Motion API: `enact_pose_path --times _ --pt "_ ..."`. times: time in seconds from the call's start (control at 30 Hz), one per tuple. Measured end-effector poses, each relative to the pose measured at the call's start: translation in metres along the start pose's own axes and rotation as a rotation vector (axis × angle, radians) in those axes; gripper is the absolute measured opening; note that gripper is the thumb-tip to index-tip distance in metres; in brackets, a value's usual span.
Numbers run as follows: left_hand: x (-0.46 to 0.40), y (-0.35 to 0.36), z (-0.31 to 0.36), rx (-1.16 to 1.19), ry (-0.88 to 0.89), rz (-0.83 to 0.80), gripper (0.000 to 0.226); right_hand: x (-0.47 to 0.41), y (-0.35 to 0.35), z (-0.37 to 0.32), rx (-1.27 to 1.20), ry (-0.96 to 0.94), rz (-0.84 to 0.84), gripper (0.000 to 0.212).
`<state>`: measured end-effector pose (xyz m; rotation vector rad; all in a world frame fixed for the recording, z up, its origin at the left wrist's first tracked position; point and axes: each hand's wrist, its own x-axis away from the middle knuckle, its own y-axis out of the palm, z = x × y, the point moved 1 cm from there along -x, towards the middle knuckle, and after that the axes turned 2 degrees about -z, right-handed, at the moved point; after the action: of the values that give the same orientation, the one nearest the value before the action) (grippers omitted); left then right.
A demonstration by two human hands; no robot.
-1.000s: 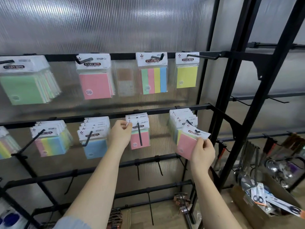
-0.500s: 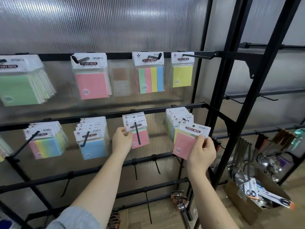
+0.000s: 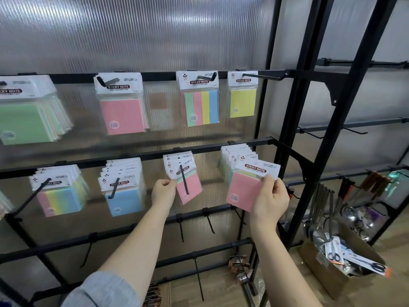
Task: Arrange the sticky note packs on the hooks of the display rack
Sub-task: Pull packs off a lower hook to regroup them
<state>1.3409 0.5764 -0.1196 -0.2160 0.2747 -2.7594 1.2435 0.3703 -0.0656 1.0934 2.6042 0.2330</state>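
The display rack (image 3: 141,155) of black bars carries nine visible hanging groups of sticky note packs: four on its top bar and five on the middle bar, the leftmost of which is cut off at the frame edge. The left hand (image 3: 162,192) pinches the lower left corner of the pink packs (image 3: 188,187) hanging on the middle bar's third full hook (image 3: 184,179). The right hand (image 3: 269,199) grips one loose pink pack (image 3: 243,189) by its right edge, held tilted in front of the multicolour packs (image 3: 232,156) at the right end of that bar, off any hook. Behind the rack stands a ribbed translucent panel (image 3: 132,29). To the rack's right, one cardboard box (image 3: 332,275) of carded scissors sits on the wooden floor (image 3: 394,244), beneath hanging metal ladles (image 3: 318,218).
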Motion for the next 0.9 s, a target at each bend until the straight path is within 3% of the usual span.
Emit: enact_pose_path --times 0.13,0.33,0.6,0.9 --pt "0.004 0.004 -0.001 0.118 -0.052 -0.126 0.019 0.0 -0.001 -0.008 -0.035 -0.014 0.007 0.036" --pt "0.016 0.011 0.012 0.023 0.043 -0.239 0.034 0.0 -0.006 -0.015 -0.082 0.007 0.003 0.036" --pt "0.043 0.008 0.004 -0.042 0.184 -0.004 0.033 -0.004 -0.02 -0.023 -0.114 0.013 -0.033 0.043" --pt "0.099 -0.002 0.0 -0.143 0.332 0.112 0.036 -0.002 -0.027 -0.045 -0.17 -0.001 -0.176 0.044"
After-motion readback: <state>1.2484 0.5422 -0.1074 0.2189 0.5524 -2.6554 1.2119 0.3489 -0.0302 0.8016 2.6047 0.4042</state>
